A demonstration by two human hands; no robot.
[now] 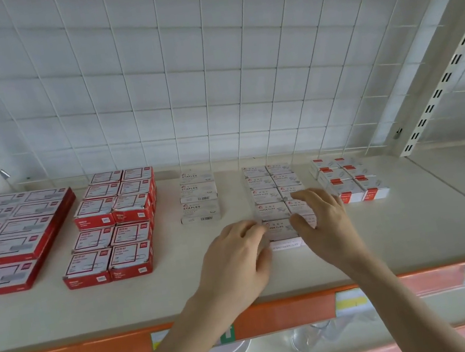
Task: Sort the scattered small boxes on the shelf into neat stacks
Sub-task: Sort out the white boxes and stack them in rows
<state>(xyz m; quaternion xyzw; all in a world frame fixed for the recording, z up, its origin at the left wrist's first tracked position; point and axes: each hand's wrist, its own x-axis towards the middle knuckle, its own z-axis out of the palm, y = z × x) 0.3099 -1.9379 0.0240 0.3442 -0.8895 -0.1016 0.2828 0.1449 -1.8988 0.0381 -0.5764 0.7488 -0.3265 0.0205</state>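
White paper clip boxes (270, 192) lie in two columns on the beige shelf (152, 295). My left hand (235, 262) presses against the left side of the front box (279, 229) of that group. My right hand (322, 222) rests on the right side of the same front boxes, fingers curved over them. A column of white staples boxes (198, 196) sits to the left. Red boxes (111, 228) stand in stacked rows further left. Red-and-white boxes (347, 177) form a block at the right.
Larger red boxes (6, 236) fill the far left of the shelf. A white wire grid (209, 73) backs the shelf. An orange price rail (277, 314) runs along the front edge. Slotted uprights (441, 81) stand at the right.
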